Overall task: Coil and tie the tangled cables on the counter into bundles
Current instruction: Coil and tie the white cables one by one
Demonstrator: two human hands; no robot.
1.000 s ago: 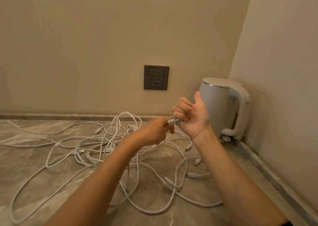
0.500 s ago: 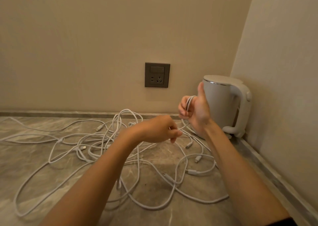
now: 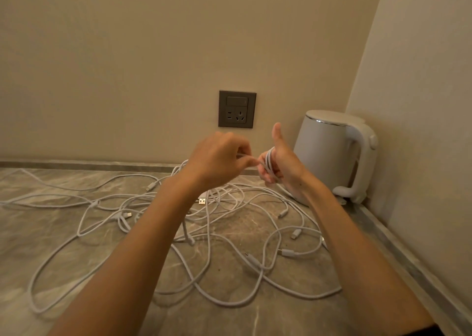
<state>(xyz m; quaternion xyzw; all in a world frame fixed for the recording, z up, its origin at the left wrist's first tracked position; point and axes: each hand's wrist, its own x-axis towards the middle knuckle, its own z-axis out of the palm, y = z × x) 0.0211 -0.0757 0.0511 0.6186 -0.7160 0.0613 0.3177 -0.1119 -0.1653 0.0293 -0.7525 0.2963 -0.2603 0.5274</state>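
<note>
Pinching cable (image 3: pixel 268 162), left hand (image 3: pixel 219 158) — wound round right hand (image 3: pixel 287 168), apparently gripped

A: Light level?
B: Dim, warm cast throughout. A thin glint is seen on the kettle (image 3: pixel 324 154) rim; soft shadow is thrown beside it.
A: Sharpness?
B: Left hand (image 3: pixel 219 156) is smeared by motion. Cables (image 3: pixel 231 195) are resolved cleanly. Edges are bowed.

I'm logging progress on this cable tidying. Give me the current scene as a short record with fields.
left hand: pinches a white strand beside the coil
right hand: thumb up, coil wound round its fingers
coil: few turns, not tied
cable tangle: white, loose on the counter
kettle: white, upright in the right corner
wall socket: grey, nothing plugged in
finished bundles: none in view
</note>
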